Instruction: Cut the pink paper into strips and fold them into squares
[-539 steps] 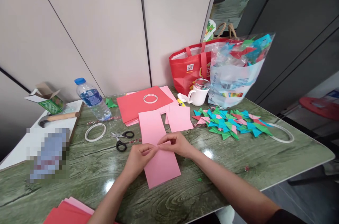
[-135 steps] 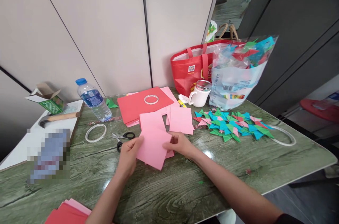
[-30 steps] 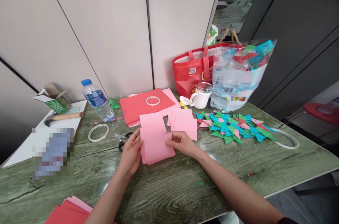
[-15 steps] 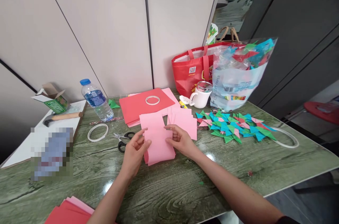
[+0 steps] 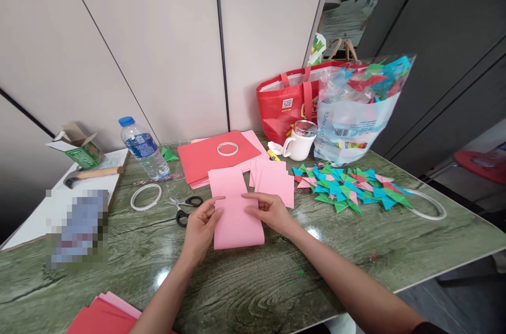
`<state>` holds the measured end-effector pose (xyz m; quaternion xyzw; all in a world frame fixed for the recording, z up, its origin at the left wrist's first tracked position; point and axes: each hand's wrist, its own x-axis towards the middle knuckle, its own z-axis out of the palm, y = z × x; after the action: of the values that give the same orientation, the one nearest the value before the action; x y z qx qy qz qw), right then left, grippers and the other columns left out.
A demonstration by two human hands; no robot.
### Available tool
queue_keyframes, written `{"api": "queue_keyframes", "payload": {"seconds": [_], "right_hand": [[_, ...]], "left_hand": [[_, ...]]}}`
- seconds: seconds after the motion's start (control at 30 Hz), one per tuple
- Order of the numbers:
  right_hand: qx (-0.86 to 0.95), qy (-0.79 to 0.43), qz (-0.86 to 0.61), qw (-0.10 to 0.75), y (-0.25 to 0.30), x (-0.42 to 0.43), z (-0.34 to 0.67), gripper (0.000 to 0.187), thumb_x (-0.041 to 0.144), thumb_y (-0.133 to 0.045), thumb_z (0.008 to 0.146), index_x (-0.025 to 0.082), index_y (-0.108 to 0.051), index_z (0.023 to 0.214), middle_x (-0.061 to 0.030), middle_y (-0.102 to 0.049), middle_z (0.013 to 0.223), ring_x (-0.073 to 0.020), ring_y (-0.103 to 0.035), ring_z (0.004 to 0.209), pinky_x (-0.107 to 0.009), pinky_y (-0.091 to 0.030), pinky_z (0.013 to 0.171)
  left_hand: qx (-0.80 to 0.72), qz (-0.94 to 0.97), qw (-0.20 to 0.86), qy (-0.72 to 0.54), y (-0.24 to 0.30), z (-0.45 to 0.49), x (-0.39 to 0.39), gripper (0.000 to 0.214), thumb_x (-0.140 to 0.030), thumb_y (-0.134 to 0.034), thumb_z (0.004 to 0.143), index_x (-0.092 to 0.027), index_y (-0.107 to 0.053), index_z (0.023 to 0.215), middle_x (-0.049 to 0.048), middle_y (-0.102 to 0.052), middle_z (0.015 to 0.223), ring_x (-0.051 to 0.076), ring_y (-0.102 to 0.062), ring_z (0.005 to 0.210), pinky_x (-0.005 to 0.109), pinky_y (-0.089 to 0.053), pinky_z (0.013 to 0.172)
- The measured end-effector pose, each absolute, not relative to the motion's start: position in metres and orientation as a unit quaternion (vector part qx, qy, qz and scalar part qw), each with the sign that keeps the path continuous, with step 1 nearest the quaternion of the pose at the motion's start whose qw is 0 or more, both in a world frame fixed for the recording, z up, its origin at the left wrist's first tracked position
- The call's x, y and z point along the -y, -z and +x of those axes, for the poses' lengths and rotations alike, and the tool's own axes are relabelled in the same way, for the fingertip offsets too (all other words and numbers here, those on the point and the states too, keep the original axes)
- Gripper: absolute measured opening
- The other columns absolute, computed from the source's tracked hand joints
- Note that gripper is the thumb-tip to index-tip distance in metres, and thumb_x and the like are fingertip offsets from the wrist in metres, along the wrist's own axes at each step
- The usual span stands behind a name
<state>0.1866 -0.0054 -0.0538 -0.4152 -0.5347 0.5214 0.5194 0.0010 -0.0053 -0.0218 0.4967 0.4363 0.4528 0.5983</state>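
A sheet of pink paper [image 5: 237, 223], bent over on itself, lies at the table's middle between both hands. My left hand [image 5: 202, 223] pinches its left edge, thumb on top and index finger along the upper part. On the opposite edge my right hand [image 5: 269, 212] has the same kind of hold. Behind the bent part, a flat pink length stretches away from me. Black-handled scissors [image 5: 184, 211] lie just left of my left hand. Cut pink paper pieces [image 5: 276, 178] sit in a loose pile beyond my right hand.
Red sheets [image 5: 213, 157] with a tape roll [image 5: 227, 149] lie behind. Left are a bottle [image 5: 140, 149], a white ring [image 5: 146, 197] and a sickle [image 5: 93, 176]. Right are a mug [image 5: 300, 141], red bag [image 5: 276, 105], plastic bag [image 5: 356, 118] and folded paper pieces [image 5: 343, 186].
The rolled lower bend of the pink paper has been pressed flatter and its near edge is wider. My index fingers have moved inward across the paper.
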Motion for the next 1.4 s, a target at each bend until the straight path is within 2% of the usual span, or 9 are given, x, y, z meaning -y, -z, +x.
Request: {"api": "queue_keyframes", "payload": {"seconds": [0.17, 0.33, 0.53, 0.7, 0.87, 1.07, 1.4], "right_hand": [[0.536, -0.522, -0.413, 0.519, 0.0564, 0.0046, 0.1872, 0.035, 0.029, -0.068, 0.065, 0.022, -0.065, 0.099, -0.0041, -0.066, 0.096, -0.0152, -0.06, 0.074, -0.027, -0.048, 0.061], [0.536, -0.521, -0.417, 0.518, 0.0583, 0.0039, 0.1878, 0.038, 0.031, -0.069, 0.064, 0.021, -0.065, 0.1, -0.0048, -0.066, 0.096, -0.016, -0.061, 0.074, -0.028, -0.05, 0.062], [0.532, -0.529, -0.414, 0.515, 0.0592, 0.0023, 0.1884, 0.039, 0.031, -0.069, 0.063, 0.021, -0.064, 0.101, -0.0046, -0.067, 0.093, -0.0154, -0.062, 0.072, -0.027, -0.05, 0.06], [0.525, -0.538, -0.413, 0.514, 0.0599, 0.002, 0.1884, 0.041, 0.03, -0.07, 0.063, 0.019, -0.063, 0.102, -0.0033, -0.067, 0.085, -0.0137, -0.06, 0.068, -0.026, -0.049, 0.058], [0.523, -0.533, -0.409, 0.524, 0.0587, 0.0031, 0.1878, 0.04, 0.028, -0.07, 0.063, 0.019, -0.062, 0.102, -0.0018, -0.065, 0.082, -0.0123, -0.058, 0.065, -0.024, -0.046, 0.057], [0.526, -0.528, -0.405, 0.53, 0.0593, 0.0024, 0.188, 0.038, 0.027, -0.071, 0.063, 0.019, -0.063, 0.1, -0.0014, -0.064, 0.082, -0.0106, -0.055, 0.064, -0.022, -0.043, 0.056], [0.515, -0.528, -0.419, 0.529, 0.0558, 0.0023, 0.1881, 0.04, 0.029, -0.072, 0.061, 0.017, -0.063, 0.099, 0.0016, -0.06, 0.066, -0.0099, -0.052, 0.058, -0.022, -0.042, 0.053]], "left_hand": [[-0.427, 0.516, 0.591, -0.449, 0.0215, 0.0004, 0.0064, 0.054, -0.034, -0.063, 0.071, -0.018, -0.045, 0.119, -0.0017, -0.06, 0.062, 0.012, -0.054, 0.054, 0.02, -0.038, 0.048], [-0.436, 0.532, 0.573, -0.445, 0.0213, 0.001, 0.0067, 0.046, -0.035, -0.062, 0.07, -0.017, -0.05, 0.111, -0.0032, -0.057, 0.058, 0.011, -0.051, 0.049, 0.018, -0.035, 0.045], [-0.426, 0.535, 0.576, -0.448, 0.0208, 0.0011, 0.0069, 0.045, -0.035, -0.062, 0.071, -0.018, -0.049, 0.111, -0.0016, -0.059, 0.062, 0.012, -0.054, 0.053, 0.019, -0.038, 0.046], [-0.428, 0.53, 0.581, -0.444, 0.0192, 0.001, 0.007, 0.041, -0.034, -0.063, 0.07, -0.018, -0.051, 0.106, -0.0006, -0.062, 0.065, 0.013, -0.055, 0.054, 0.02, -0.04, 0.048], [-0.427, 0.546, 0.569, -0.442, 0.0213, 0.0, 0.0066, 0.042, -0.032, -0.061, 0.071, -0.018, -0.05, 0.11, -0.0005, -0.061, 0.066, 0.013, -0.055, 0.055, 0.021, -0.041, 0.049], [-0.444, 0.569, 0.525, -0.451, 0.0257, -0.001, 0.0047, 0.039, -0.033, -0.062, 0.069, -0.017, -0.058, 0.105, 0.0001, -0.059, 0.062, 0.015, -0.055, 0.059, 0.022, -0.042, 0.052], [-0.448, 0.592, 0.511, -0.434, 0.0263, -0.0003, 0.004, 0.032, -0.031, -0.055, 0.075, -0.016, -0.052, 0.103, -0.0032, -0.048, 0.061, 0.013, -0.051, 0.06, 0.021, -0.04, 0.052]]}}
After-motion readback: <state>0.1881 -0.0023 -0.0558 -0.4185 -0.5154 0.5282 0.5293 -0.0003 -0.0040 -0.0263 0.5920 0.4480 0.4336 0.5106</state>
